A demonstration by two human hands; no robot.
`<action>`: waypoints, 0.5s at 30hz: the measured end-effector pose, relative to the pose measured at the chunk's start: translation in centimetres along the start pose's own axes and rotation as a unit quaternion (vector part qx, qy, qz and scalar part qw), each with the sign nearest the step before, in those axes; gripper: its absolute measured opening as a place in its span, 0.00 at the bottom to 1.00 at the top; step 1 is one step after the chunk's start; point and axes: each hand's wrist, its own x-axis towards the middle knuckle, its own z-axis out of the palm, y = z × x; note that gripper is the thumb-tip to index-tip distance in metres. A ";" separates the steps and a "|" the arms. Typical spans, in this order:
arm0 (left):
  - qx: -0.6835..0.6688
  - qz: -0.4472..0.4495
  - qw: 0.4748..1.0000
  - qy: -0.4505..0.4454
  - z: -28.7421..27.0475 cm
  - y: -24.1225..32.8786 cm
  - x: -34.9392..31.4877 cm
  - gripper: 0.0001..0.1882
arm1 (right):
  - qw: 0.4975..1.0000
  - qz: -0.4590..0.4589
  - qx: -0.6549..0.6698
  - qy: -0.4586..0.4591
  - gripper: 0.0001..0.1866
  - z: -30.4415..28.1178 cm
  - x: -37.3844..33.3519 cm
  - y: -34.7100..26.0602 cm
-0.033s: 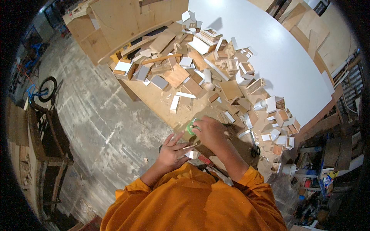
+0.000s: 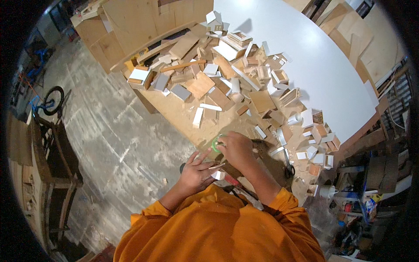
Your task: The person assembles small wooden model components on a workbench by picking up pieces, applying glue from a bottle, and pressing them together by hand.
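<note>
My left hand (image 2: pixel 193 178) is held in front of my body at the near edge of the wooden work surface. Its fingers reach forward around a small thin piece of board (image 2: pixel 215 166) with a pale edge. Below that edge, a white face (image 2: pixel 218 175) shows beside the palm. My right hand (image 2: pixel 237 150) is just right of it, fingers bent and closed at a green round rim (image 2: pixel 214 143). Whatever those fingertips grip is hidden under the hand. A red-handled tool (image 2: pixel 231 179) lies partly covered near my right forearm.
Beyond my hands spreads a heap of wood offcuts (image 2: pixel 201 85) and small white model houses (image 2: pixel 214 22). Black-handled scissors (image 2: pixel 289 170) lie to the right, near a white cup (image 2: pixel 294 118). A large white board (image 2: pixel 301 52) covers the far right.
</note>
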 end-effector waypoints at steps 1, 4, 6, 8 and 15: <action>-0.001 0.016 1.000 -0.003 0.2 -0.3 0.0 0.19 | 1.000 0.004 -0.009 -0.010 0.11 0.2 0.2 -0.1; 0.002 0.051 0.999 -0.017 1.0 -1.5 0.1 0.16 | 0.999 0.012 -0.024 -0.034 0.10 0.5 0.6 -0.1; 0.015 0.060 0.998 -0.030 1.2 -1.9 0.3 0.14 | 0.999 0.014 -0.017 -0.041 0.09 0.4 0.6 -0.1; 0.021 0.070 0.997 -0.032 1.4 -2.3 0.3 0.14 | 1.000 0.012 0.023 -0.014 0.08 0.3 0.3 0.4; 0.008 0.078 0.996 -0.051 0.3 -2.3 1.3 0.16 | 0.998 0.018 0.013 0.057 0.10 -0.7 -1.5 1.0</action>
